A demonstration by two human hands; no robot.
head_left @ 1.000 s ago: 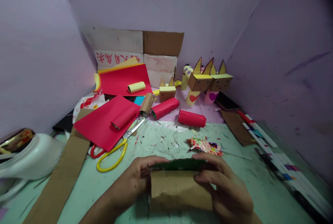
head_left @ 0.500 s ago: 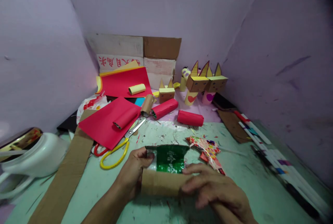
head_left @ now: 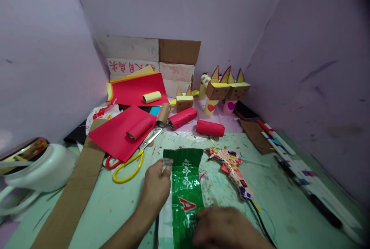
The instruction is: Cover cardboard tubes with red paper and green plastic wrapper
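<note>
A strip of printed cardboard (head_left: 185, 187), glossy green with white characters and a red letter A, lies unrolled in front of me, its near end running out of the frame. My left hand (head_left: 157, 183) pinches its left edge near the far end. Over the lower right part of the strip is my right hand (head_left: 228, 227), smeared by motion, with its fingers hard to make out. To the right of the strip lies a flower-patterned glue gun (head_left: 231, 168) with a black cord. Yellow-handled scissors (head_left: 138, 160) rest to the left of my left hand.
Red paper rolls (head_left: 210, 128) and red sheets (head_left: 115, 135) lie farther back. Paper figures with pointed ears (head_left: 218, 91) stand behind them. Left are a long cardboard strip (head_left: 72, 191) and a white teapot-like vessel (head_left: 46, 172); right, several markers (head_left: 312, 179).
The cardboard was curled over toward me, showing brown; now it lies unrolled with its green side up. My right hand has moved down and toward me. The glue gun is more exposed.
</note>
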